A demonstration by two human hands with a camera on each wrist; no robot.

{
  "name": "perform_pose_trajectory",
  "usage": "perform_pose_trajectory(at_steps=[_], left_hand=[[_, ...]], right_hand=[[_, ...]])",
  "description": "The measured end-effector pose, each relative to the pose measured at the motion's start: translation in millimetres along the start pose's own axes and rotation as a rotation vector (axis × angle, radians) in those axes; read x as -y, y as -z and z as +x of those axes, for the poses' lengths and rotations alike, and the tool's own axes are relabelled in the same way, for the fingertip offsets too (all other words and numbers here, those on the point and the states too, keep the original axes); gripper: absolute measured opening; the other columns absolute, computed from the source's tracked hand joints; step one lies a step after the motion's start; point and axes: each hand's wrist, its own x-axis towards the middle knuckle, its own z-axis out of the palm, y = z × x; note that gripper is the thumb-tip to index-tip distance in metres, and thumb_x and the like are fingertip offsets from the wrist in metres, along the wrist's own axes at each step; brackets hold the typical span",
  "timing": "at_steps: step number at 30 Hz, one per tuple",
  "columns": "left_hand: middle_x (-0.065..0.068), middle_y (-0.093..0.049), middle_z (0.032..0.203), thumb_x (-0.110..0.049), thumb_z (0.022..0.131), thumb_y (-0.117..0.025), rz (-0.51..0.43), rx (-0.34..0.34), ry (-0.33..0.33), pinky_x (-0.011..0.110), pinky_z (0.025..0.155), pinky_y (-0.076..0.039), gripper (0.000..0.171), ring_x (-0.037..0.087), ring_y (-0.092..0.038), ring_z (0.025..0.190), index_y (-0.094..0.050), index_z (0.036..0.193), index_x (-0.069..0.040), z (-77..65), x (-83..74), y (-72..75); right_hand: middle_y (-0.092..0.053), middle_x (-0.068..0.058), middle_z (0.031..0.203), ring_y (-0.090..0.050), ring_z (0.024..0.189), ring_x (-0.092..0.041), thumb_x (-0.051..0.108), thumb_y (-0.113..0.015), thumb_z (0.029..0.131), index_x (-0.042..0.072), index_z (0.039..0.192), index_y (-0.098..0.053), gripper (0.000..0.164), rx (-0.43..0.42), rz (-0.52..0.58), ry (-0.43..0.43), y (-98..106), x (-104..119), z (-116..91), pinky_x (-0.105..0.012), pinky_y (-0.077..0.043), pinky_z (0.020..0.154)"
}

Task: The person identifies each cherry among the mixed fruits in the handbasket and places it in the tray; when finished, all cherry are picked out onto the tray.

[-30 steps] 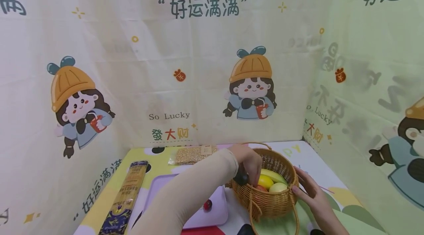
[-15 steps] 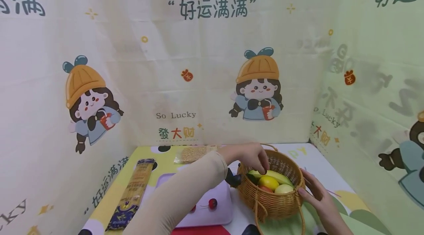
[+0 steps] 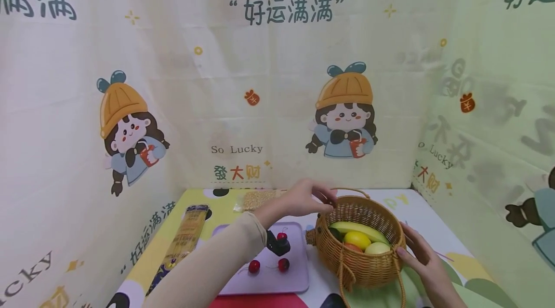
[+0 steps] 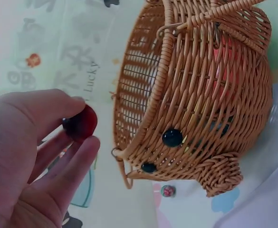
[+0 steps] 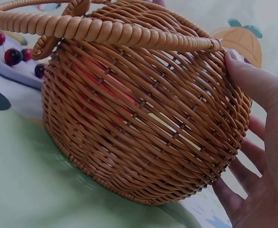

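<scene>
My left hand (image 3: 309,197) is raised at the left rim of the wicker basket (image 3: 368,272), pinching a dark red cherry (image 4: 84,124) between thumb and fingertips. In the left wrist view the cherry is just outside the basket's opening. Inside the basket lie a banana (image 3: 357,229), a lemon (image 3: 357,240), a pale round fruit (image 3: 377,248) and a partly hidden red fruit (image 3: 353,247). My right hand (image 3: 427,264) holds the basket's right side, thumb near the rim (image 5: 224,59) and fingers against the wall.
Several cherries (image 3: 284,264) lie on a purple tray (image 3: 299,284) left of the basket. A long noodle pack (image 3: 184,238) lies farther left, and a bag of grains (image 3: 256,200) at the back. The basket's handle (image 3: 342,293) hangs toward the front.
My left hand has come up out of the basket and moved left past its rim, with the cherry pinched in it. The right hand stays on the basket. The head view has shifted slightly.
</scene>
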Motion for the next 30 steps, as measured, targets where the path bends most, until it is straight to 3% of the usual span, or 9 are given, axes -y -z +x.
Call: perform_pose_trajectory(at_steps=[9,18,23,30], left_hand=[[-0.010,-0.085,0.112,-0.026,0.100,-0.084,-0.093,-0.116,0.034,0.034,0.096,-0.064,0.020,0.013,-0.077,0.113,-0.085,0.120,-0.028,-38.4,16.9,18.7],[-0.009,-0.084,0.115,-0.026,0.099,-0.086,-0.061,-0.227,0.110,0.043,0.102,-0.065,0.020,0.016,-0.078,0.116,-0.085,0.118,-0.030,-87.5,49.0,34.7],[-0.004,-0.081,0.117,-0.021,0.098,-0.086,-0.079,-0.287,0.148,0.041,0.102,-0.065,0.019,0.017,-0.076,0.114,-0.086,0.117,-0.025,-118.3,67.6,37.0],[0.002,-0.081,0.121,-0.021,0.096,-0.088,-0.123,-0.361,0.216,0.034,0.095,-0.067,0.022,0.021,-0.076,0.115,-0.085,0.118,-0.022,-151.5,90.4,34.2]], right_hand=[[-0.042,0.031,0.159,-0.044,0.129,0.029,0.011,-0.059,0.115,0.016,0.176,-0.032,0.067,-0.004,0.010,0.005,2.0,-2.5,-2.0,-0.014,-0.053,0.095],[-0.040,0.025,0.167,-0.043,0.130,0.030,0.013,-0.059,0.115,0.019,0.176,-0.032,0.067,-0.009,0.013,-0.010,0.0,0.9,0.0,-0.010,-0.049,0.097],[-0.039,0.023,0.168,-0.043,0.130,0.030,0.014,-0.060,0.115,0.020,0.176,-0.032,0.068,-0.010,0.007,-0.027,-1.4,2.1,0.3,-0.010,-0.049,0.097],[-0.042,0.030,0.162,-0.043,0.130,0.030,0.013,-0.059,0.115,0.017,0.176,-0.032,0.067,-0.009,0.012,-0.008,-0.1,2.1,-0.6,-0.010,-0.050,0.097]])
